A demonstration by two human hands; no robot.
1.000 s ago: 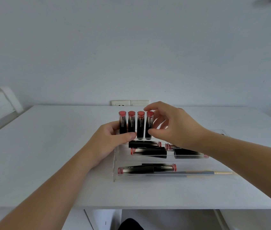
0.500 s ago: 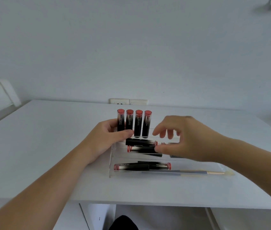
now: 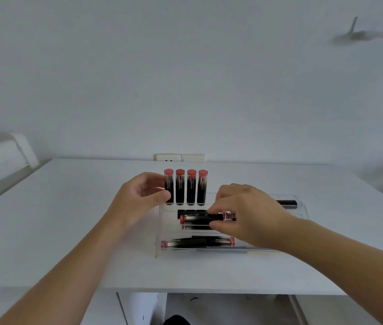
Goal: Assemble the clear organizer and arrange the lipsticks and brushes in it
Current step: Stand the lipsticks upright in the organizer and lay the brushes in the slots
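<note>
The clear organizer (image 3: 160, 250) sits near the middle of the surface (image 3: 68, 219), toward its front edge, with four lipsticks (image 3: 185, 187) upright along its back row and others lying in the lower tiers. The right hand (image 3: 249, 212) has its grip clamped on a lying lipstick (image 3: 201, 218) in the middle tier; the left hand (image 3: 138, 198) curls around the leftmost upright one. To do this well, lift the tube level, turn it upright, and seat it beside the row while the left hand steadies the standing tubes.
</note>
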